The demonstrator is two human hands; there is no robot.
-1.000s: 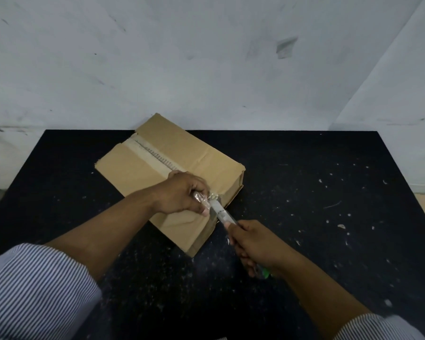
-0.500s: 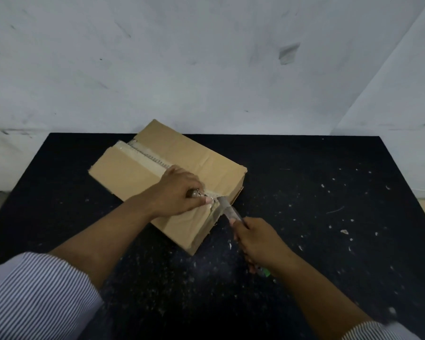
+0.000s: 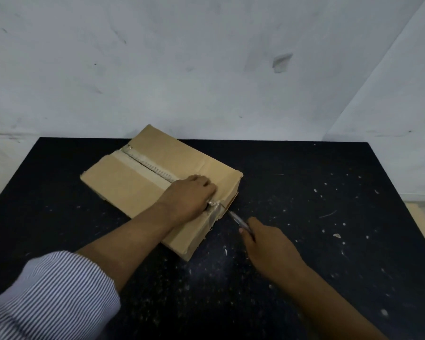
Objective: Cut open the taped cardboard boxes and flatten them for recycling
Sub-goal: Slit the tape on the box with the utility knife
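Left hand (image 3: 190,196) covers the near end of the tape seam (image 3: 147,165) on the cardboard box (image 3: 133,182); whether the tape under it is cut through cannot be told. Right hand (image 3: 270,249) hides most of the knife (image 3: 238,220), only a short pale length showing, and its tip blurs into the crumpled clear tape at the box edge. Box underside and far walls unseen. Striped sleeve (image 3: 52,295) cut off by the left and bottom edges. Table (image 3: 329,266) runs out of frame below.
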